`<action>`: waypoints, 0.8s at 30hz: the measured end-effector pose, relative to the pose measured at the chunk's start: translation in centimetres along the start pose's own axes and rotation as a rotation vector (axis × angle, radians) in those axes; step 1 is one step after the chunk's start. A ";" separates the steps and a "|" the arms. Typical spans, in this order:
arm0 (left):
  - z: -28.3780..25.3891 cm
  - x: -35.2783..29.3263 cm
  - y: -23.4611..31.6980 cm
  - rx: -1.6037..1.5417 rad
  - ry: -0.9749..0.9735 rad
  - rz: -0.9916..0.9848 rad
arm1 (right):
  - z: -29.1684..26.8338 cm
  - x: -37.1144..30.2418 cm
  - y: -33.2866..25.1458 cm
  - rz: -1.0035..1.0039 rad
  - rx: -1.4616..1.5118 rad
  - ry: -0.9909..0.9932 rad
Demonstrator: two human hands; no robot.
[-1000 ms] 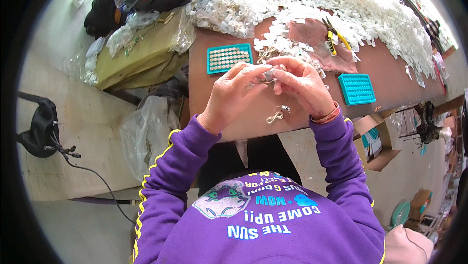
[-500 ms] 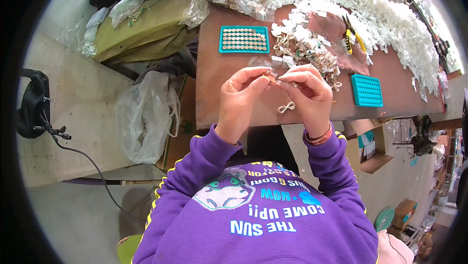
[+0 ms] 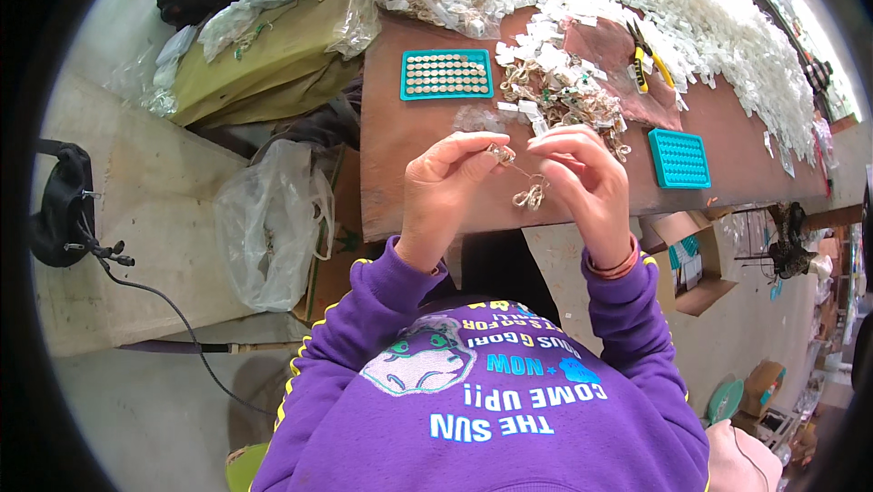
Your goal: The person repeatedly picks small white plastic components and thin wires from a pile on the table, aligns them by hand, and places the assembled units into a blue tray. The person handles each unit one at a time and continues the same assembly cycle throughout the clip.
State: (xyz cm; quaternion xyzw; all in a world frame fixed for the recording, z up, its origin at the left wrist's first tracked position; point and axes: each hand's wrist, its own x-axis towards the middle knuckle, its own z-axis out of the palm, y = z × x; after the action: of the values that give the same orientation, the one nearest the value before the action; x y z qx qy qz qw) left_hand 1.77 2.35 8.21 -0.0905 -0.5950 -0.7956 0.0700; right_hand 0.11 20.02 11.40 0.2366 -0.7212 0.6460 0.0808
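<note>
Metal chain piece (image 3: pixel 526 185) hangs between my hands: left hand (image 3: pixel 447 185) and right hand (image 3: pixel 585 178) pinch it over the brown table (image 3: pixel 400 155).

Brown surface (image 3: pixel 409 174), centre to upper right of the frame. On it: teal tray of round pieces (image 3: pixel 446 75), upper centre; empty teal tray (image 3: pixel 678 158), right of centre; heap of small metal fittings (image 3: pixel 564 101) between them; yellow-handled pliers (image 3: pixel 641 69); long drift of white plastic pieces (image 3: pixel 709 10) along the far edge.
</note>
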 end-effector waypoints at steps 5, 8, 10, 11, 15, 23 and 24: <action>0.1 0.1 0.7 0.227 -0.057 0.117 | -1.0 0.4 -0.1 0.435 0.215 -0.248; 0.1 0.2 0.8 0.223 -0.094 0.119 | -1.2 0.7 0.0 0.475 0.247 -0.299; 0.0 0.3 0.8 0.205 -0.119 0.094 | -1.3 0.7 -0.1 0.522 0.278 -0.324; 0.0 0.3 0.8 0.194 -0.131 0.083 | -1.4 0.8 -0.2 0.552 0.287 -0.333; -0.4 0.5 0.5 0.143 -0.180 0.019 | -1.6 0.8 -0.5 0.573 0.306 -0.362; -0.8 0.2 0.1 -0.249 -0.254 -0.293 | -2.1 1.1 -0.6 0.607 0.181 -0.482; -0.9 0.3 0.1 -0.234 -0.244 -0.276 | -2.2 1.1 -0.5 0.623 0.168 -0.494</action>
State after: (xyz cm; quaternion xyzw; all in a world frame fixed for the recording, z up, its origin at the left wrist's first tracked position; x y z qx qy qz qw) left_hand 1.48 1.49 8.08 -0.1111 -0.5094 -0.8444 -0.1229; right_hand -1.05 21.83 12.68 0.1607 -0.7009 0.6200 -0.3139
